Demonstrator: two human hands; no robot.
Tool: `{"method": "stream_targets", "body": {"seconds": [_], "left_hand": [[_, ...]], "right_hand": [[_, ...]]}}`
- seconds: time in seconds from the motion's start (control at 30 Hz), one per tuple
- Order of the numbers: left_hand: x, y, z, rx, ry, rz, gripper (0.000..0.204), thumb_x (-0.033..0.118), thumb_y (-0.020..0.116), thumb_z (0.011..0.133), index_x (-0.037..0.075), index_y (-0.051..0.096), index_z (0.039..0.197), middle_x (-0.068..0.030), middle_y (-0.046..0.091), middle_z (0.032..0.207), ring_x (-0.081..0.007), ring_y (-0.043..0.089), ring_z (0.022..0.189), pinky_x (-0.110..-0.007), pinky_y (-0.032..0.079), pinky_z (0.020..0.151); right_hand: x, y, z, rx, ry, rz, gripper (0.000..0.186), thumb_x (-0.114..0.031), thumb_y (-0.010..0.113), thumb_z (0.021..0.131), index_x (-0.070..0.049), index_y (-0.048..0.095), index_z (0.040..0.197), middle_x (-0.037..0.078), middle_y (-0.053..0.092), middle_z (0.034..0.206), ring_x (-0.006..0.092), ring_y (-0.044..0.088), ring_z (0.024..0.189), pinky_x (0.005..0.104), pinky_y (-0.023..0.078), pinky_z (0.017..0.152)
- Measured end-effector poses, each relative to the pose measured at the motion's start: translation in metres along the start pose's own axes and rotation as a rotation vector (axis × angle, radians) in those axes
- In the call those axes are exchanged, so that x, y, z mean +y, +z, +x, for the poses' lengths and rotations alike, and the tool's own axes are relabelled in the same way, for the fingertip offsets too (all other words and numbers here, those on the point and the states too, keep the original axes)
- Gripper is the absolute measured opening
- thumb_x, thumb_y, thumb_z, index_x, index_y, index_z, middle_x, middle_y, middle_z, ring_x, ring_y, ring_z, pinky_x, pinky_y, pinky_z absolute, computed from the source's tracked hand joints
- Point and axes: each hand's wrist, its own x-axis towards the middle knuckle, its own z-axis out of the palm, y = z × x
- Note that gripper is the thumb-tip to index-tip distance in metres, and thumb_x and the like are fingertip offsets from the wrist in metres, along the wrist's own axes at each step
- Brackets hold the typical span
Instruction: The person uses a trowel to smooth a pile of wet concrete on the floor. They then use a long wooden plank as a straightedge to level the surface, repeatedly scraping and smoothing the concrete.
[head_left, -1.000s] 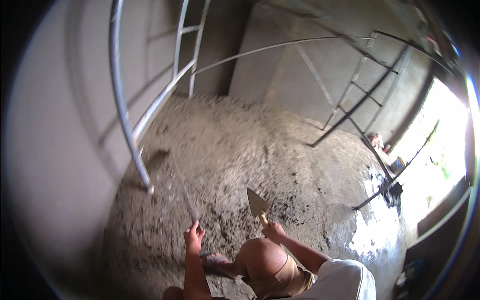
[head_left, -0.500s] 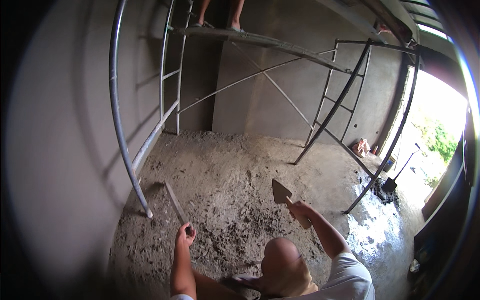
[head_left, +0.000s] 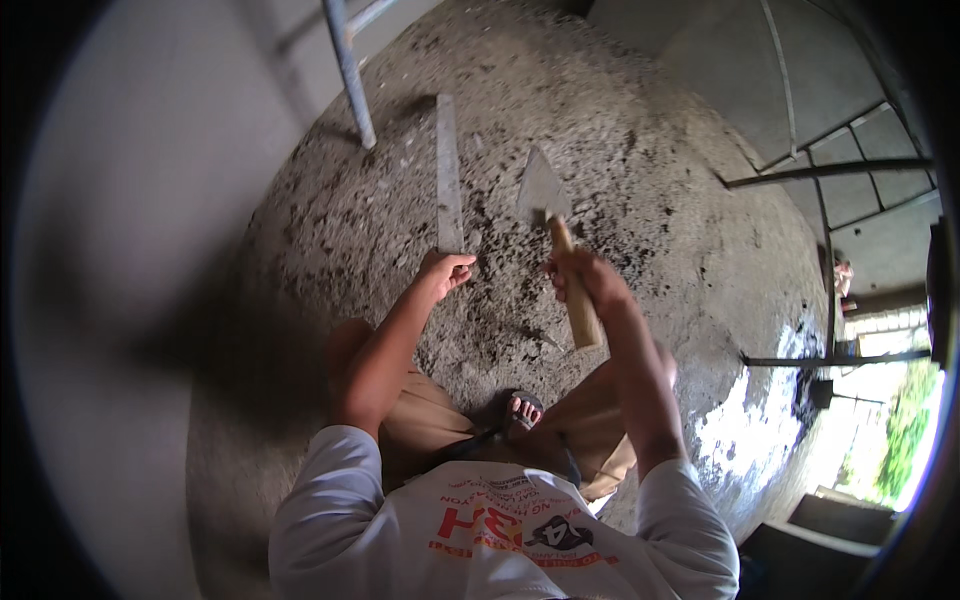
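Note:
A long flat metal straightedge (head_left: 449, 175) juts forward from my left hand (head_left: 443, 273), whose fingers are closed around its near end. In my right hand (head_left: 585, 280) is a pointed brick trowel (head_left: 543, 188), gripped by its wooden handle with the blade facing away from me. Both tools appear to be above the rough floor (head_left: 400, 200), which is strewn with dark crumbs of mortar. The two tools are apart, the trowel to the right of the straightedge.
A scaffold leg (head_left: 350, 90) stands at the upper left beside the grey wall (head_left: 130, 250). More scaffold frame (head_left: 830, 170) is at the right. Past a wet patch (head_left: 745, 425) lies a shovel (head_left: 822, 394) near the bright opening. My sandalled foot (head_left: 522, 410) is below my hands.
My view has tipped down, so my shirt and legs now show and the scaffold plank with another person's feet is out of sight. Both hands keep their tools.

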Motion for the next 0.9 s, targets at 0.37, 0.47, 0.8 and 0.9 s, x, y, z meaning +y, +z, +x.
{"method": "stream_targets", "body": {"seconds": [0.37, 0.47, 0.8, 0.9], "left_hand": [[-0.014, -0.007, -0.06, 0.043, -0.091, -0.147, 0.056, 0.057, 0.048, 0.097, 0.007, 0.057, 0.121, -0.0106, 0.067, 0.103, -0.0206, 0.063, 0.077, -0.04, 0.056, 0.078], [-0.003, 0.006, -0.072, 0.06, -0.05, -0.149, 0.066, 0.064, 0.04, 0.097, 0.007, 0.054, 0.126, -0.0135, 0.068, 0.105, -0.0224, 0.062, 0.079, -0.042, 0.055, 0.082], [0.008, 0.007, -0.073, 0.04, -0.017, -0.16, 0.049, 0.044, 0.05, 0.099, 0.002, 0.054, 0.125, -0.0146, 0.069, 0.105, -0.0221, 0.066, 0.079, -0.038, 0.06, 0.077], [0.01, 0.015, -0.071, 0.067, 0.019, -0.265, 0.044, 0.038, 0.053, 0.099, 0.001, 0.054, 0.123, -0.0161, 0.068, 0.104, -0.0222, 0.066, 0.081, -0.036, 0.061, 0.077]], "right_hand": [[0.072, 0.007, 0.017, 0.07, -0.071, -0.562, 0.031, -0.027, 0.062, 0.095, 0.001, 0.054, 0.105, 0.005, 0.059, 0.074, 0.0121, 0.056, 0.053, 0.0302, 0.049, 0.048], [0.074, -0.001, 0.013, 0.123, -0.307, -0.704, 0.032, -0.025, 0.065, 0.095, 0.0, 0.05, 0.107, 0.004, 0.059, 0.069, 0.0118, 0.056, 0.053, 0.0314, 0.047, 0.047], [0.092, -0.019, 0.021, 0.178, -0.191, -0.992, 0.039, -0.023, 0.072, 0.086, 0.001, 0.061, 0.115, 0.015, 0.067, 0.076, 0.0226, 0.065, 0.063, 0.0377, 0.051, 0.059], [0.091, -0.014, 0.014, 0.252, -0.347, -1.046, 0.042, -0.026, 0.072, 0.085, 0.002, 0.059, 0.115, 0.018, 0.068, 0.077, 0.0262, 0.068, 0.065, 0.0394, 0.052, 0.06]]}}
